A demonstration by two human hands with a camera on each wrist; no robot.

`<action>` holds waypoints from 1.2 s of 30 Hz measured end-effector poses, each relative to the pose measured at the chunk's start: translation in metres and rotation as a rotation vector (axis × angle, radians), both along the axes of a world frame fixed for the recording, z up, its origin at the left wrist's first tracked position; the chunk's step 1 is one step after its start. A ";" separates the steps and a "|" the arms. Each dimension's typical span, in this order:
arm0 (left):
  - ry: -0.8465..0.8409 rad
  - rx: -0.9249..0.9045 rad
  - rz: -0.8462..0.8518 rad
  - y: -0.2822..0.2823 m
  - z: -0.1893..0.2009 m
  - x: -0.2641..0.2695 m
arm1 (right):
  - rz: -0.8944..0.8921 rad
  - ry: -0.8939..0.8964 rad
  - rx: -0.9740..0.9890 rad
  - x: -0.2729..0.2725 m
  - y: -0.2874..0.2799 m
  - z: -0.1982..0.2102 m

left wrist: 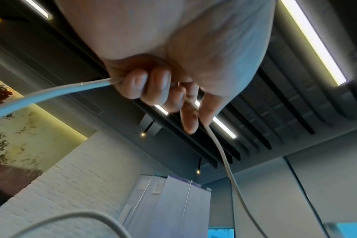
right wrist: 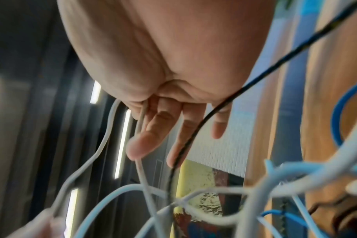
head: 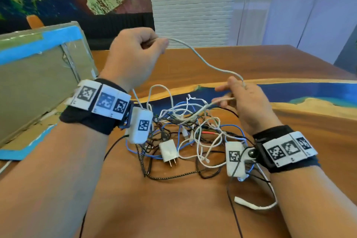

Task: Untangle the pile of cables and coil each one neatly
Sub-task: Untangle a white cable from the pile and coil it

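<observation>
A tangled pile of cables [head: 193,131], white, blue, black and braided, lies on the wooden table [head: 251,60] between my forearms. My left hand [head: 135,56] is raised above the pile and grips a white cable [head: 202,60] in a fist. The left wrist view shows its curled fingers [left wrist: 153,87] round that white cable [left wrist: 51,93]. The cable arcs down to my right hand [head: 245,100], passes between thumb and index finger, and runs on into the pile. In the right wrist view the right hand [right wrist: 163,125] has its fingers mostly extended, with the white cable [right wrist: 141,169] along the index finger.
A white wall charger [head: 169,150] lies at the pile's near edge, and a loose white connector end [head: 251,204] lies near my right forearm. A cardboard box with blue tape [head: 38,73] stands at the left. A blue inlay [head: 309,92] crosses the table.
</observation>
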State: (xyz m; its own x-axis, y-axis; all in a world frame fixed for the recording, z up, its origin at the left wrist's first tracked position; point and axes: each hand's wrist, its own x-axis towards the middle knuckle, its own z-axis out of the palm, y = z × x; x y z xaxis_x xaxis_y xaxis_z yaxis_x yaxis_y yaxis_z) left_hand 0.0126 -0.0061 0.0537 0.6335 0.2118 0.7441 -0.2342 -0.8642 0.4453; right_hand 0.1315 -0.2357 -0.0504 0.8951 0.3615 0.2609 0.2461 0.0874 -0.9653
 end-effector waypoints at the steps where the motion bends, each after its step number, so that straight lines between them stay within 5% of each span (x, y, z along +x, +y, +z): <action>1: 0.044 0.029 0.012 0.003 0.003 -0.003 | 0.026 0.063 0.139 -0.001 -0.001 0.002; 4: 0.396 0.131 0.060 0.012 -0.011 -0.010 | 0.077 0.189 0.414 -0.002 -0.009 0.009; 7: 0.616 0.017 0.094 0.030 -0.053 -0.017 | 0.047 0.123 0.385 0.000 -0.020 0.007; 11: 0.176 -0.559 0.090 0.036 -0.061 -0.020 | -0.025 -0.048 0.200 0.001 -0.017 0.001; 14: 0.023 -0.599 -0.014 0.021 -0.023 -0.016 | 0.159 -0.025 0.182 -0.007 -0.007 -0.002; 18: 0.216 -0.327 -0.187 -0.019 -0.010 -0.009 | 0.376 0.064 0.222 -0.020 0.002 -0.011; 22: 0.558 -0.139 -0.213 -0.051 -0.053 0.004 | 0.423 -0.002 0.175 -0.032 0.010 -0.016; 25: 0.658 -0.073 -0.179 -0.054 -0.081 0.013 | 0.479 0.038 0.252 -0.040 0.011 -0.015; 30: 0.537 -0.080 0.025 -0.043 -0.077 0.018 | 0.449 0.104 0.216 -0.037 0.009 -0.015; 36: 0.141 -0.595 -0.242 -0.045 -0.027 0.024 | 0.504 0.179 -0.016 -0.034 0.017 -0.026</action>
